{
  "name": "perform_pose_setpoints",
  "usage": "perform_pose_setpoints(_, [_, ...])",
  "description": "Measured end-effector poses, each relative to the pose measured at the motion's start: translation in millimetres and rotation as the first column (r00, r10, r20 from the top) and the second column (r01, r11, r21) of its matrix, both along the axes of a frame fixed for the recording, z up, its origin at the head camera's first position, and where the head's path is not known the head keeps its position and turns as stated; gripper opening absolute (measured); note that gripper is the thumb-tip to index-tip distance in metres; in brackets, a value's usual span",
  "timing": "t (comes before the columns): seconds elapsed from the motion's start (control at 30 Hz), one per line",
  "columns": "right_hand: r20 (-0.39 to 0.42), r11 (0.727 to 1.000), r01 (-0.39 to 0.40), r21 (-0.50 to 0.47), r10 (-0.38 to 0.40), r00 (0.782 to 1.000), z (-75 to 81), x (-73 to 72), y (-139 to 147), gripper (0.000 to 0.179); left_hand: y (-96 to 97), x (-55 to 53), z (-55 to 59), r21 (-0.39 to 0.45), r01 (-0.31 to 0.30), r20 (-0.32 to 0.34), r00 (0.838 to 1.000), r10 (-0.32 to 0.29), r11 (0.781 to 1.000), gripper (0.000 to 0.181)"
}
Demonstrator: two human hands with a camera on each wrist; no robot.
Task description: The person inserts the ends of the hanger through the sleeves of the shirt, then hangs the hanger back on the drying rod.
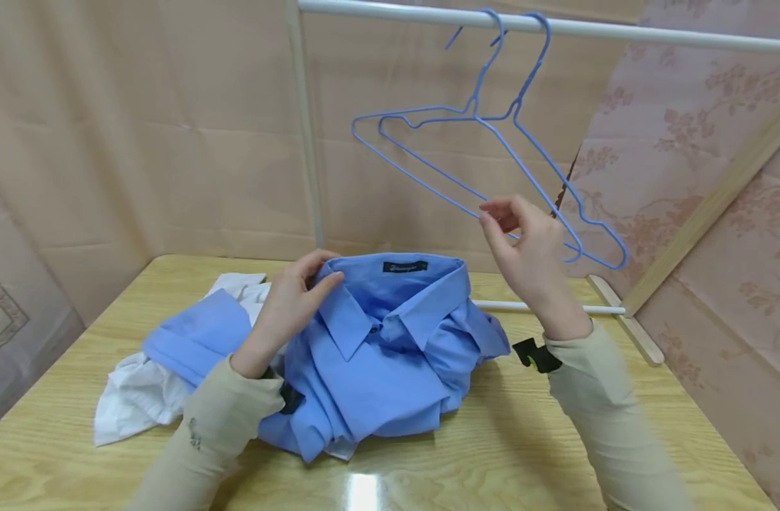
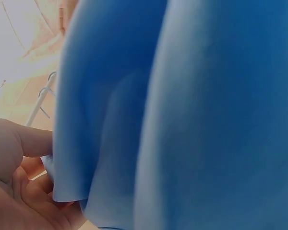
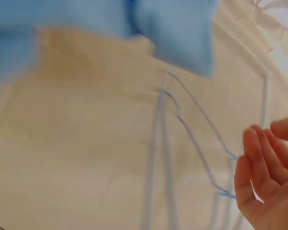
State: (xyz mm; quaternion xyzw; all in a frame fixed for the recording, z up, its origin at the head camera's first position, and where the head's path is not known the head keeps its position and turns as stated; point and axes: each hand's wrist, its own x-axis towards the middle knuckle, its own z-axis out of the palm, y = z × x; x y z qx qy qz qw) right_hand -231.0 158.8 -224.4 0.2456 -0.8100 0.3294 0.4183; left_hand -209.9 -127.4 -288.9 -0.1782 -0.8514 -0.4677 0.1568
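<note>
A blue collared shirt [image 1: 377, 383] is bunched on the wooden table, its collar raised and a black label showing inside the neck. My left hand [image 1: 292, 301] pinches the collar at its left side, thumb in front; in the left wrist view, blue cloth [image 2: 197, 115] fills most of the picture beside the left hand [image 2: 19, 177]. Raised to the right of the collar, my right hand [image 1: 526, 248] has loosely bent fingers with nothing between them, overlapping the lower bars of two blue hangers [image 1: 428, 108]. The right wrist view shows the same right hand [image 3: 269, 177] with the fingers apart from the thumb.
The hangers hang from a white rail [image 1: 581, 30] above the table's back edge. White cloth [image 1: 137, 397] and folded blue cloth [image 1: 201, 337] lie left of the shirt. A wooden stand foot [image 1: 626, 319] is at the right, and curtains [image 1: 223, 142] close off the back.
</note>
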Motion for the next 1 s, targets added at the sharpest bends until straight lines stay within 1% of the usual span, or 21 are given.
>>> perform_pose_setpoints(0.07, [-0.044, 0.999, 0.035, -0.026, -0.036, 0.998, 13.5, 0.7, -1.8, 0.011, -0.2, 0.5, 0.2, -0.001, -0.001, 0.002, 1.0, 0.001, 1.0, 0.023])
perform_pose_setpoints(0.17, [-0.048, 0.995, 0.091, -0.04, -0.093, 0.995, 32.8, -1.8, -3.6, 0.014, -0.2, 0.3, 0.0, 0.003, 0.001, -0.004, 1.0, -0.001, 1.0, 0.023])
perform_pose_setpoints(0.27, [-0.007, 0.988, 0.151, -0.04, -0.152, 0.988, 47.8, -9.8, -3.5, 0.017, 0.6, -1.1, -1.8, 0.005, 0.014, -0.012, 1.0, -0.014, 1.0, 0.023])
perform_pose_setpoints(0.4, [0.077, 0.974, 0.225, -0.032, -0.222, 0.972, 61.8, -24.5, -4.3, 0.019, 1.7, -2.1, -4.6, 0.01, 0.031, -0.008, 0.999, -0.031, 0.999, 0.023])
perform_pose_setpoints(0.53, [0.133, 0.966, 0.26, -0.014, -0.256, 0.958, 72.9, -43.7, -9.3, 0.024, 1.7, -1.7, -5.6, 0.013, 0.023, 0.002, 1.0, -0.023, 1.0, 0.023])
perform_pose_setpoints(0.57, [0.157, 0.964, 0.266, -0.009, -0.262, 0.952, 75.5, -48.7, -10.8, 0.026, 1.7, -1.6, -5.5, 0.013, 0.021, 0.002, 1.0, -0.021, 1.0, 0.022])
perform_pose_setpoints(0.63, [0.214, 0.958, 0.288, 0.007, -0.283, 0.935, 80.8, -57.7, -13.1, 0.031, 2.1, -1.4, -5.2, 0.011, 0.019, 0.001, 1.0, -0.019, 1.0, 0.023])
perform_pose_setpoints(0.73, [0.312, 0.946, 0.321, 0.047, -0.319, 0.895, 87.8, -68.6, -15.2, 0.04, 2.4, -1.1, -4.5, 0.01, 0.019, 0.003, 1.0, -0.019, 1.0, 0.023])
perform_pose_setpoints(0.8, [0.348, 0.944, 0.322, 0.069, -0.326, 0.879, 91.2, -74.3, -16.7, 0.045, 2.3, -1.0, -4.0, 0.008, 0.017, 0.002, 1.0, -0.017, 1.0, 0.023])
perform_pose_setpoints(0.87, [0.369, 0.947, 0.313, 0.076, -0.318, 0.874, 93.5, -78.9, -18.5, 0.047, 2.1, -0.9, -3.5, 0.01, 0.017, 0.0, 1.0, -0.017, 1.0, 0.023])
perform_pose_setpoints(1.0, [0.412, 0.964, 0.266, 0.02, -0.251, 0.876, 96.3, -84.8, -22.2, 0.042, 2.2, -0.6, -2.5, 0.019, 0.027, -0.009, 1.0, -0.027, 0.999, 0.023])
